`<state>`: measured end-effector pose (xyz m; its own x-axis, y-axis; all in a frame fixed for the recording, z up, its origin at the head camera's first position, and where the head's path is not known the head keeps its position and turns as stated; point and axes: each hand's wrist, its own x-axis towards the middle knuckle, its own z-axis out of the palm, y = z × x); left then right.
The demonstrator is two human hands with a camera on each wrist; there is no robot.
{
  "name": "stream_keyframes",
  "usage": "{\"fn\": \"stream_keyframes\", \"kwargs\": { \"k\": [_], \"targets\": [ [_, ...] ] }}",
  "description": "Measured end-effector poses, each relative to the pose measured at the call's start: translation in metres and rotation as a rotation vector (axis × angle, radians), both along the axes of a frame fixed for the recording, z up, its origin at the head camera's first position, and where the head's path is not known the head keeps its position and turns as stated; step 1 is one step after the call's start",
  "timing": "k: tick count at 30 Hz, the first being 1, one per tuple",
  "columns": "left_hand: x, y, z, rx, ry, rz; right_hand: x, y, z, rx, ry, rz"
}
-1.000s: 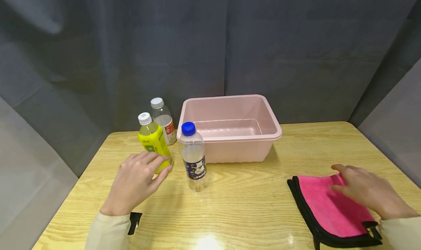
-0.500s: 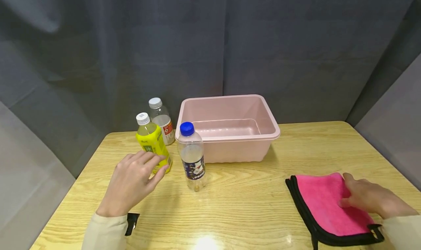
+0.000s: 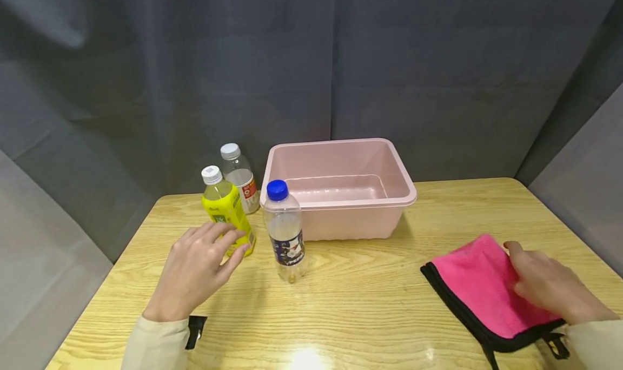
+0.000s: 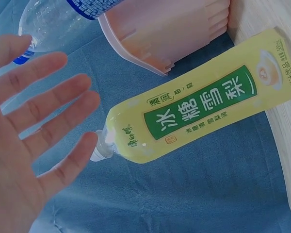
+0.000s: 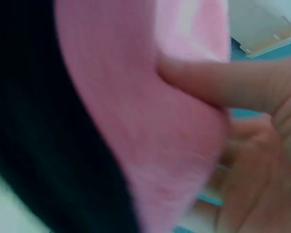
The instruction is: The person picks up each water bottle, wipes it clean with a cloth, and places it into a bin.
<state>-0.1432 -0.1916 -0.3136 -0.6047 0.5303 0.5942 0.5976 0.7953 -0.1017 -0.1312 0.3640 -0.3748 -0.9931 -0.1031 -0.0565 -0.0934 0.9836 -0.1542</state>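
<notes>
My right hand grips the far right edge of a folded pink cloth with black trim, at the table's right. In the right wrist view the thumb presses on the pink cloth, with the other fingers behind it. My left hand is held with loosely spread fingers just in front of a yellow-labelled drink bottle. The left wrist view shows its fingers apart and holding nothing, with the bottle beyond them. A clear bottle with a blue cap stands right of this hand.
A pink plastic basin stands at the back middle of the wooden table. Behind the yellow bottle is a clear bottle with a white cap. Dark grey curtain hangs along the table's back edge.
My right hand has come down onto the cloth and grips its edge. That far edge now rises and the cloth has shifted. The left hand and bottles stay about where they were.
</notes>
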Motion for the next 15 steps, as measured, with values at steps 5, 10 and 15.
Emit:
{"fn": "stream_keyframes", "kwargs": {
  "k": [5,10,15],
  "targets": [
    [-0.001,-0.001,-0.001,-0.001,0.009,-0.002,-0.008,-0.015,0.013,0.039,0.195,-0.058],
    [-0.001,0.001,-0.002,0.004,0.003,0.002,-0.007,-0.024,0.017,0.012,0.162,0.010],
    [-0.002,0.001,-0.003,0.009,0.012,0.001,0.001,-0.039,0.012,0.018,0.147,0.139]
  ]
}}
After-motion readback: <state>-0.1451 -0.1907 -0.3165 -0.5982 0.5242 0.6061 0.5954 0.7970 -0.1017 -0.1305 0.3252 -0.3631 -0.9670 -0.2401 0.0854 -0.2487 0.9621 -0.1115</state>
